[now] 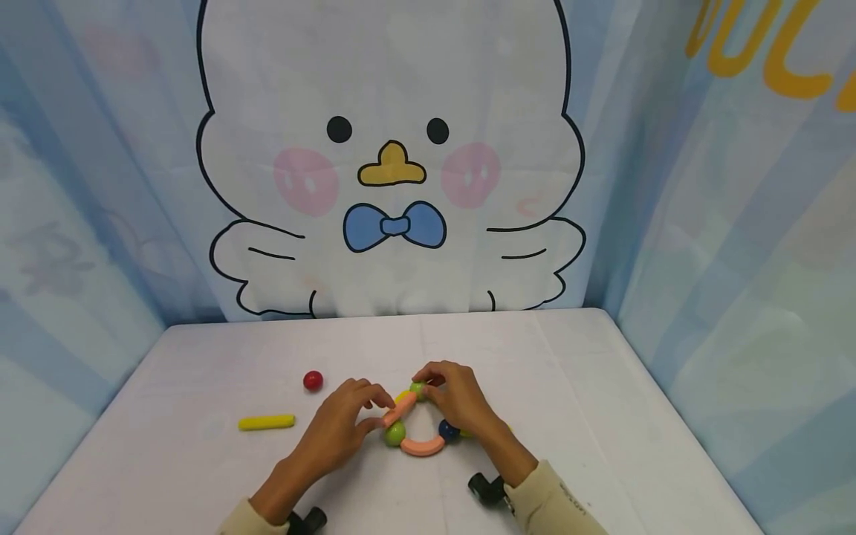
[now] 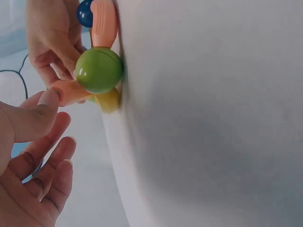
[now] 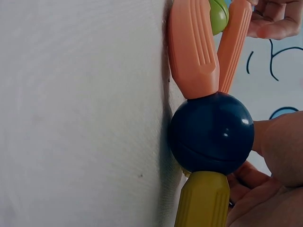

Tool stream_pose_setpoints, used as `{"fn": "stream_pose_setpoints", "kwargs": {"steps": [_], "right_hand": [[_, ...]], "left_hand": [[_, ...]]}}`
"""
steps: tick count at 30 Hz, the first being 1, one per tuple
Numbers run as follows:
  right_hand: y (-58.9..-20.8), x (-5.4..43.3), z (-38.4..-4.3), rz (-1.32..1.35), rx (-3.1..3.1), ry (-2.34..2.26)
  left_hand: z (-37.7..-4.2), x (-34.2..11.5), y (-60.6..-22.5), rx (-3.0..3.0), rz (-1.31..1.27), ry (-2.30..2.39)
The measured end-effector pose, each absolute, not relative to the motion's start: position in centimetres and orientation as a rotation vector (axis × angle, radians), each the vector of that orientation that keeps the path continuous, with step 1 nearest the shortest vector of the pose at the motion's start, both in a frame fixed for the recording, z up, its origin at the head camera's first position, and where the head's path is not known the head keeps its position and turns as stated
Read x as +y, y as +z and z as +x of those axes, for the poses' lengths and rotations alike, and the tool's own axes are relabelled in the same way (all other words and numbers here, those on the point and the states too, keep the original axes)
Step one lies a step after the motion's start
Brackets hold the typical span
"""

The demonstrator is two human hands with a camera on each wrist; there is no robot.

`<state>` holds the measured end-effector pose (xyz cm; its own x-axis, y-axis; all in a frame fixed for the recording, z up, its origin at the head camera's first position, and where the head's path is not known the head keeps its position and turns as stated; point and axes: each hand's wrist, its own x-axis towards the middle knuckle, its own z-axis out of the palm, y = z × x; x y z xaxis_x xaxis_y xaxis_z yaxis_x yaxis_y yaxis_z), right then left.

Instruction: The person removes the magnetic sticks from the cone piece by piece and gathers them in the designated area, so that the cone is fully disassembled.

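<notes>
My left hand (image 1: pixel 342 425) pinches a straight salmon rod (image 1: pixel 401 409) between thumb and forefinger, its other fingers loosely bent. This rod slants between the near green ball (image 1: pixel 395 433) and the far green ball (image 1: pixel 417 391), above a mostly hidden yellow piece. Thumb and fingers of my right hand (image 1: pixel 463 397) hold the far green ball from both sides. A curved salmon piece (image 1: pixel 423 447) joins the near green ball to a dark blue ball (image 3: pixel 211 132). From the blue ball runs a yellow rod (image 3: pixel 202 198), partly under my right wrist in the head view.
A loose red ball (image 1: pixel 313 381) and a loose yellow rod (image 1: pixel 266 422) lie left of the hands on the white table (image 1: pixel 568 386). Cloth with a cartoon print (image 1: pixel 394 275) hangs behind the table's back edge, and blue cloth walls flank both sides.
</notes>
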<state>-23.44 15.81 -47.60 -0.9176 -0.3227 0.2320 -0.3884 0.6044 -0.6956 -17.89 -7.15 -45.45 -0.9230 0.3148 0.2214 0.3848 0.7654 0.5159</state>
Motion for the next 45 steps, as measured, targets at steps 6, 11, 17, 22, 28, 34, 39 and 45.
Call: {"fn": "stream_pose_setpoints", "kwargs": {"steps": [6,11,17,22,28,34,39,45], "right_hand": [[-47.6,15.9,-23.4,0.600,-2.750,1.213],[-47.6,15.9,-23.5,0.598,-2.759,1.217],[-47.6,15.9,-23.5,0.580,-2.768,1.224],[-47.5,15.8,-23.3,0.585,-2.770,1.212],[-47.4,15.8,-23.3,0.579,-2.774,1.216],[-47.5,15.8,-23.3,0.578,-2.773,1.216],[-47.6,15.8,-23.5,0.576,-2.777,1.216],[-47.6,15.8,-23.5,0.567,-2.780,1.219]], "left_hand": [[-18.0,-7.3,-45.7,-2.894,-0.666,-0.890],[-18.2,-7.0,-46.0,-2.900,-0.682,-0.878],[-18.5,-6.8,-45.9,-2.833,-0.644,-0.878],[-18.4,-6.9,-45.8,-2.816,-0.573,-0.860],[-18.5,-7.1,-46.1,-2.864,-0.490,-0.786],[-18.8,-7.1,-46.7,-2.905,-0.445,-0.871],[-19.0,-7.1,-46.9,-2.931,-0.396,-0.951],[-18.6,-7.6,-46.9,-2.910,-0.383,-0.972]]}}
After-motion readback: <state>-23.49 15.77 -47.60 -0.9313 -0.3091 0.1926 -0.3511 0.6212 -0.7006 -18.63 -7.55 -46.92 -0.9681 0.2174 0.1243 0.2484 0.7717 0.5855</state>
